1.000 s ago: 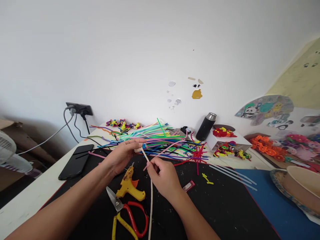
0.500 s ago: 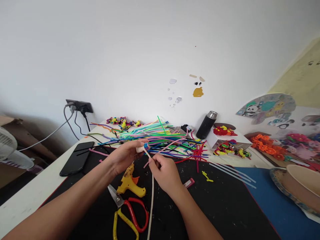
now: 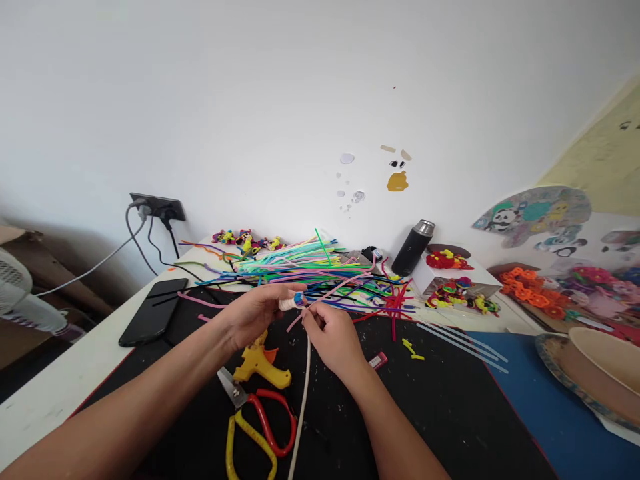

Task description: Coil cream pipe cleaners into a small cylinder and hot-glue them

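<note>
My left hand [image 3: 260, 307] is closed on a small wound piece [image 3: 289, 305], cream-white along its body with a blue end facing right. A long cream pipe cleaner [image 3: 303, 400] is pinched in my right hand [image 3: 331, 333], close beside the blue end, and its tail hangs down past the front of the mat. Below the hands lie a yellow glue gun [image 3: 263, 367] and scissors [image 3: 260, 420] with one red and one yellow handle, blades apart. My fingers partly hide the wound piece.
Many coloured pipe cleaners [image 3: 300, 263] are heaped behind my hands. At left lies a black phone [image 3: 153, 313]; a black thermos [image 3: 413, 248] leans by the wall. Clear glue sticks [image 3: 465, 347] and yellow-green scraps [image 3: 412, 349] lie right, near a bowl [image 3: 607, 367].
The wound piece has turned so its blue end points more to the right. My right hand has come slightly right and nearer that end. The cream strand's tail has swung a little left.
</note>
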A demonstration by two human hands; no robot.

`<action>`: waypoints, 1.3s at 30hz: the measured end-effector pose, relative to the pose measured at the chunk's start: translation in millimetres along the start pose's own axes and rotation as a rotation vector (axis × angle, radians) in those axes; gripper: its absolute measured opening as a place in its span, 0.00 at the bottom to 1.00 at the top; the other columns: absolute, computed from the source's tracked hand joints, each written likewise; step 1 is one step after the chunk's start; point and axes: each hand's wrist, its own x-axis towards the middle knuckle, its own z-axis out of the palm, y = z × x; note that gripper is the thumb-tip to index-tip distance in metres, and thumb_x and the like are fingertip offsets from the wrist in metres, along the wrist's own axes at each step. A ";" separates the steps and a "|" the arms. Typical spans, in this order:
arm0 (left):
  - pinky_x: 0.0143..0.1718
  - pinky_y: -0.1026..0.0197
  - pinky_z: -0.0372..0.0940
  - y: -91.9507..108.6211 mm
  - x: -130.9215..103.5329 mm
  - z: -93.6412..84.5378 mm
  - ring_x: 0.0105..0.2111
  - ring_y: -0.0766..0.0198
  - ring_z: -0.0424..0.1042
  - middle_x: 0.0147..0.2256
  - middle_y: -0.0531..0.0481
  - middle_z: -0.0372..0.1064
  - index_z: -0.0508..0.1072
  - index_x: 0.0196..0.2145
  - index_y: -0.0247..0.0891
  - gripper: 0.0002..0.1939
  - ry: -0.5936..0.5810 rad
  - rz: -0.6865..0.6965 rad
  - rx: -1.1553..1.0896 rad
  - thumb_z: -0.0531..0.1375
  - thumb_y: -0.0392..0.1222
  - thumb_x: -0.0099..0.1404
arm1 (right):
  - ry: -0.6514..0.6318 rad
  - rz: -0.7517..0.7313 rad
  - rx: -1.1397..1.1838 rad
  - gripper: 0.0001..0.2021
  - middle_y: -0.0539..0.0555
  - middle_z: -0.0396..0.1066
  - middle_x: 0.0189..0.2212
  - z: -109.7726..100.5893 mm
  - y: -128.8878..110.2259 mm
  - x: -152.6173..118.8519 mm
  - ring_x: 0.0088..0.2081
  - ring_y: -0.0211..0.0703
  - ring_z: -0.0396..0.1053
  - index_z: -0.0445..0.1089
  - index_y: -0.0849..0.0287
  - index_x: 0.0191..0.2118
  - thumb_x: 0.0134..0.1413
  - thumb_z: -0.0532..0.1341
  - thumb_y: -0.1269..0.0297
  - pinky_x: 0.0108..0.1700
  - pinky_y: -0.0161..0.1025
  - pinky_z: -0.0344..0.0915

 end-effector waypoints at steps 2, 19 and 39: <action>0.31 0.65 0.66 -1.1 -0.4 0.7 0.32 0.63 0.73 0.34 0.46 0.81 0.85 0.43 0.34 0.15 -0.027 -0.033 -0.020 0.68 0.33 0.55 | 0.001 -0.003 -0.007 0.14 0.47 0.67 0.21 0.0 0.8 0.6 0.23 0.39 0.62 0.71 0.56 0.29 0.67 0.59 0.60 0.29 0.36 0.51; 0.40 0.61 0.78 -0.9 0.2 -1.8 0.34 0.59 0.83 0.35 0.41 0.83 0.82 0.42 0.30 0.11 -0.135 -0.076 -0.111 0.67 0.27 0.60 | -0.012 -0.009 -0.078 0.13 0.52 0.77 0.28 -3.7 5.1 1.9 0.28 0.41 0.69 0.78 0.58 0.36 0.70 0.61 0.58 0.32 0.35 0.55; 0.44 0.60 0.74 4.5 -13.4 10.8 0.35 0.60 0.80 0.34 0.45 0.81 0.85 0.37 0.32 0.14 -0.094 0.119 -0.080 0.75 0.31 0.50 | -0.007 0.056 -0.057 0.15 0.49 0.73 0.25 -3.5 8.4 4.0 0.27 0.41 0.66 0.78 0.58 0.38 0.70 0.60 0.54 0.30 0.36 0.54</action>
